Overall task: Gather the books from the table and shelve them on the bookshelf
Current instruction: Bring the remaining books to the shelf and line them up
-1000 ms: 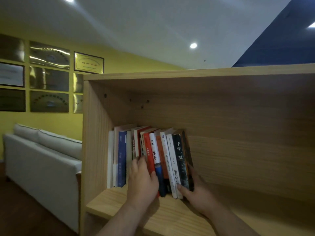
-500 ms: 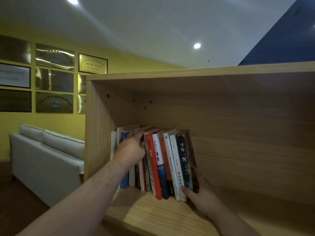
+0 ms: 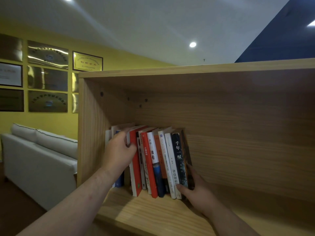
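Observation:
A row of books [image 3: 148, 160] stands in the left part of the wooden bookshelf [image 3: 153, 217], leaning slightly left. My left hand [image 3: 118, 151] is at the upper part of the left books, fingers curled over their tops and thumb against an orange-red spine [image 3: 135, 169]. It hides the white and blue books behind it. My right hand [image 3: 196, 190] holds the right end of the row low down. Its thumb lies across the foot of the black book [image 3: 178, 150] and its fingers rest against that book's outer cover.
The shelf compartment is bare wood to the right of the books. Its left side panel [image 3: 92, 133] stands close beside the row. A white sofa [image 3: 39, 160] sits left of the shelf under framed plaques [image 3: 47, 77] on a yellow wall.
My left hand rose from the lower spines to the tops of the left books. My right hand stayed at the right end of the row.

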Tool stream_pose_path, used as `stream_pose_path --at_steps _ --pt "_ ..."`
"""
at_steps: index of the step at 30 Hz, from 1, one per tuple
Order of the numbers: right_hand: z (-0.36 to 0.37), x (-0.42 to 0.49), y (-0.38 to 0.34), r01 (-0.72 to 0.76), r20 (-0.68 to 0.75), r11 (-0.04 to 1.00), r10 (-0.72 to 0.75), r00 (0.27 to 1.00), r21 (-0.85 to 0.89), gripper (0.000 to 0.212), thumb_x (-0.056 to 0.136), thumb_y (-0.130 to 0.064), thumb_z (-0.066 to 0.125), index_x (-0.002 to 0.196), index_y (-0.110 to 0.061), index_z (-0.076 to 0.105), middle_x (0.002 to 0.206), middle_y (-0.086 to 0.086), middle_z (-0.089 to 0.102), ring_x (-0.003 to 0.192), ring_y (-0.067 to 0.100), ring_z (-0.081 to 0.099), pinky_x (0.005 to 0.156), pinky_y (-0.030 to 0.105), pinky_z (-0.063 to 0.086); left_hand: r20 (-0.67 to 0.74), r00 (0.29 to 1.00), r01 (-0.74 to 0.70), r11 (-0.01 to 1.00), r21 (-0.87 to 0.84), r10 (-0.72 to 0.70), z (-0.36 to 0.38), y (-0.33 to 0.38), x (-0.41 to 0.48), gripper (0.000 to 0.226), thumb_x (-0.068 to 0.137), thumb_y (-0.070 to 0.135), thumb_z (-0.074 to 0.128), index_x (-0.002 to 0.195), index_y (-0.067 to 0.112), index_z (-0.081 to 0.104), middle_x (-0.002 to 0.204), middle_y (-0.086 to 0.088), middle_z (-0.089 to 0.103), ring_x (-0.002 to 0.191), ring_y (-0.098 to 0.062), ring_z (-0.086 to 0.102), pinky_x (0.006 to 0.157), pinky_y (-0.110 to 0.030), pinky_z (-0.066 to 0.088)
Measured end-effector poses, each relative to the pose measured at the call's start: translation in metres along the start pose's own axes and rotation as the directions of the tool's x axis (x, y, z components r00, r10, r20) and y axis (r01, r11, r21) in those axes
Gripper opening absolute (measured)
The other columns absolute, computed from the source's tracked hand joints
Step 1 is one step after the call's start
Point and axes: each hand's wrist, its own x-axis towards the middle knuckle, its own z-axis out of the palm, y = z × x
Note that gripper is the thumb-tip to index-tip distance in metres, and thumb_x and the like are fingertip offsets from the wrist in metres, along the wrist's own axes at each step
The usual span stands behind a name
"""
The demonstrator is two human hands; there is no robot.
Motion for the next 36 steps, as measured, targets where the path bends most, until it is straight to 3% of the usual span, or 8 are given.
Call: stream_pose_path --at_steps 5,10,15,21,26,28,32,36 --pt "0.000 0.000 -0.001 0.008 -0.002 1.000 -0.008 1.000 0.009 0.081 0.086 -0.041 0.076 0.150 -0.055 0.028 0.140 -0.013 0.058 0.118 0.004 0.059 0.102 0.033 0.052 -0.104 0.992 0.060 0.991 -0.118 -0.072 0.000 -0.003 -0.019 0.038 0.089 0.027 0.064 0.099 0.062 0.052 0.085 0.025 0.065 0.069 0.006 0.066 0.052 -0.016 0.048" --pt "0.000 0.000 0.000 -0.011 0.009 1.000 0.011 1.000 0.028 0.084 0.086 -0.042 0.076 0.152 -0.053 0.025 0.140 -0.012 0.058 0.119 0.006 0.059 0.099 0.030 0.050 0.060 0.971 0.236 0.963 -0.133 -0.230 0.024 -0.025 -0.045 0.029 0.093 0.022 0.065 0.093 0.046 0.049 0.090 0.015 0.065 0.083 0.002 0.064 0.059 -0.013 0.043" --pt "0.000 0.000 0.000 -0.008 0.032 0.999 0.007 0.999 0.050 0.082 0.085 -0.041 0.076 0.149 -0.056 0.027 0.135 -0.017 0.058 0.106 -0.005 0.056 0.093 0.025 0.049 0.047 0.962 0.273 0.945 -0.181 -0.270 0.017 -0.029 -0.053 0.025 0.095 0.020 0.064 0.106 0.039 0.052 0.098 0.015 0.063 0.087 -0.001 0.061 0.068 -0.023 0.050" --pt "0.001 0.002 0.000 -0.015 0.027 0.998 0.014 1.000 0.060 0.081 0.084 -0.041 0.078 0.147 -0.056 0.030 0.121 -0.027 0.057 0.102 -0.009 0.056 0.091 0.026 0.052 0.003 0.951 0.298 0.919 -0.259 -0.308 -0.020 -0.028 -0.074 0.017 0.094 0.024 0.066 0.107 0.033 0.061 0.097 0.009 0.072 0.087 -0.011 0.071 0.061 -0.025 0.056" --pt "0.000 -0.003 -0.007 -0.009 0.009 0.999 0.009 1.000 0.045 0.067 0.081 -0.045 0.079 0.112 -0.085 0.035 0.103 -0.039 0.059 0.092 -0.018 0.059 0.070 0.009 0.044 0.005 0.923 0.349 0.831 -0.433 -0.384 -0.059 -0.023 -0.091 0.015 0.096 0.012 0.062 0.097 0.025 0.068 0.090 0.000 0.079 0.077 -0.020 0.076 0.059 -0.033 0.058" --pt "-0.001 -0.006 -0.010 -0.016 -0.022 0.997 0.018 1.000 0.073 0.057 0.084 -0.043 0.077 0.120 -0.073 0.043 0.112 -0.029 0.063 0.099 -0.009 0.061 0.073 0.015 0.049 0.064 0.913 0.375 0.767 -0.521 -0.403 -0.073 -0.021 -0.098 0.017 0.095 0.006 0.060 0.099 0.019 0.069 0.091 -0.006 0.080 0.072 -0.023 0.077 0.054 -0.032 0.056" --pt "-0.007 -0.021 -0.024 -0.051 -0.155 0.994 0.066 0.986 0.094 0.032 0.092 -0.039 0.070 0.117 -0.051 0.054 0.100 -0.024 0.064 0.091 -0.004 0.062 0.066 0.019 0.048 0.215 0.898 0.428 0.653 -0.624 -0.383 -0.080 -0.009 -0.108 0.020 0.089 0.010 0.063 0.107 0.015 0.069 0.099 -0.015 0.078 0.078 -0.033 0.075 0.073 -0.045 0.055" --pt "-0.015 -0.046 -0.057 0.073 -0.185 0.990 -0.049 0.981 0.120 0.027 0.094 -0.043 0.066 0.120 -0.042 0.060 0.106 -0.015 0.071 0.102 0.007 0.069 0.075 0.026 0.058 0.387 0.872 0.488 0.583 -0.650 -0.299 -0.066 0.008 -0.111 0.035 0.080 0.015 0.067 0.115 0.016 0.067 0.106 -0.016 0.077 0.089 -0.033 0.076 0.065 -0.040 0.061"
